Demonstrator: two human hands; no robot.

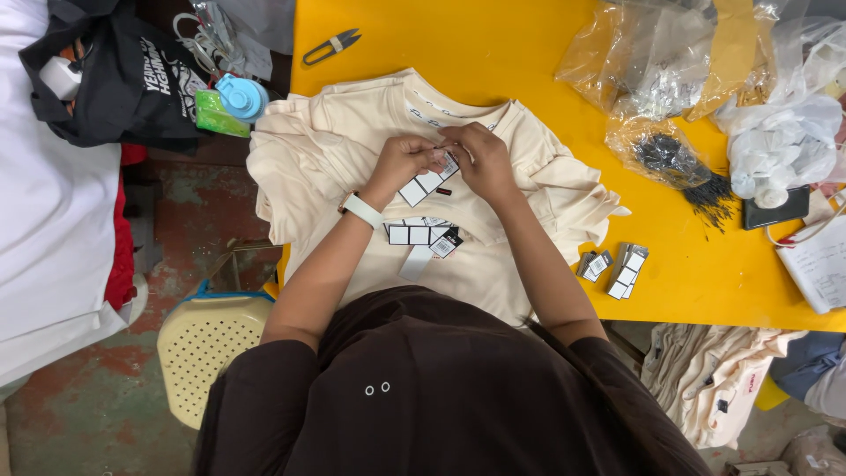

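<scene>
Hang tag (429,182) between both hands, over shirt (352,141)

My cream shirts (352,150) lie on a yellow table (493,44). Black-and-white tags (429,182) sit between my fingers. My watch strap (361,210) is white, my top (423,388) dark brown; the stool (204,348) is pale yellow, perforated.

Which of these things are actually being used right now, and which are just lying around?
In use:
left hand
right hand
strip of hang tags
cream T-shirt

Lying about:
thread snips
tag stacks
bag of black fasteners
black bag
</scene>
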